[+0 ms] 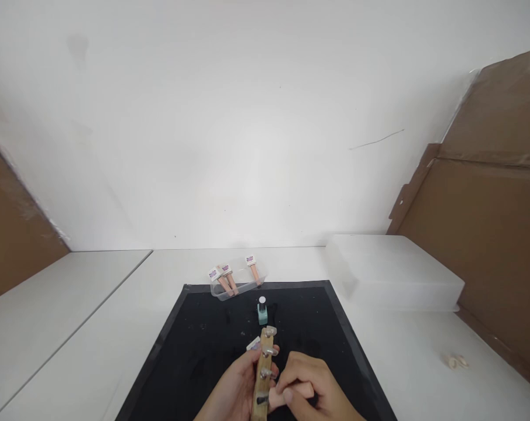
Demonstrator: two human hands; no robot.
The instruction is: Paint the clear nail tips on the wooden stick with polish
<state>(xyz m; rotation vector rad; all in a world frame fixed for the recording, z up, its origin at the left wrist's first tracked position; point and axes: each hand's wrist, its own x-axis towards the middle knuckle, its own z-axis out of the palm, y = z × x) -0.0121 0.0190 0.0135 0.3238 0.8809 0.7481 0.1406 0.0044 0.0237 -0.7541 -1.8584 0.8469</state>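
Note:
My left hand (235, 383) is closed round a narrow wooden strip (263, 383), held lengthwise above the black mat. Several clear nail tips (269, 352) are mounted along the strip, and a dark-coloured one (262, 400) sits near its lower end. In my right hand (311, 380) is a pale pink finger-shaped piece (299, 390), gripped between thumb and fingers. Its left end reaches the strip's edge beside the dark tip; whether they touch I cannot tell. Beyond the strip's top stands a turquoise nail polish bottle (262, 314) with a dark and white cap. A white label (253, 344) shows partly behind my left fingers.
A clear plastic tray (223, 296) at the mat's back edge holds several pink pieces (231, 283) with white labels. The black mat (195, 345) lies on a white table. Right are a translucent box (396, 275) and small beige bits (457, 361). Cardboard walls (484, 222) flank the sides.

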